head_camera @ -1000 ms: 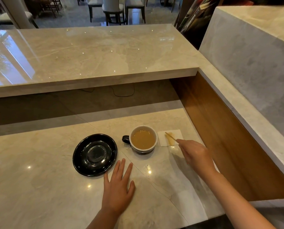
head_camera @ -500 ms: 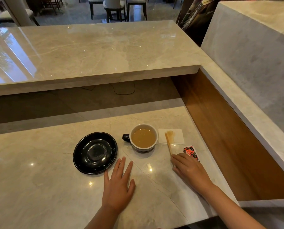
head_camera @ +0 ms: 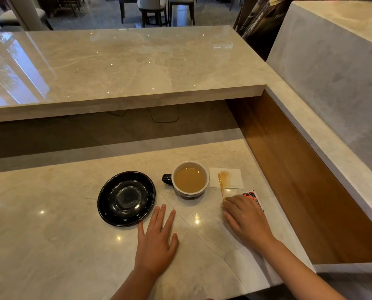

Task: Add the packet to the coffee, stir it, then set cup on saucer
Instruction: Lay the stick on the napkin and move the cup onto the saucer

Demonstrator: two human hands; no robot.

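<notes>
Both hands flat, released: left (head_camera: 157,237) near saucer (head_camera: 126,198), right (head_camera: 246,219) covering stirrer (head_camera: 221,187) end.

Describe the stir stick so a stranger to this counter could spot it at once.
On the lower marble counter, find the coffee cup beside the black saucer. Right of the cup lies a white napkin. The stir stick is the thin wooden strip with one end on that napkin's brown stain, running toward the right hand; nothing else nearby is long and narrow.

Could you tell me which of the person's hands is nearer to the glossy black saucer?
Left. The left hand lies flat just right of the glossy black saucer's near rim, while the right hand rests beyond the white coffee cup.
</notes>
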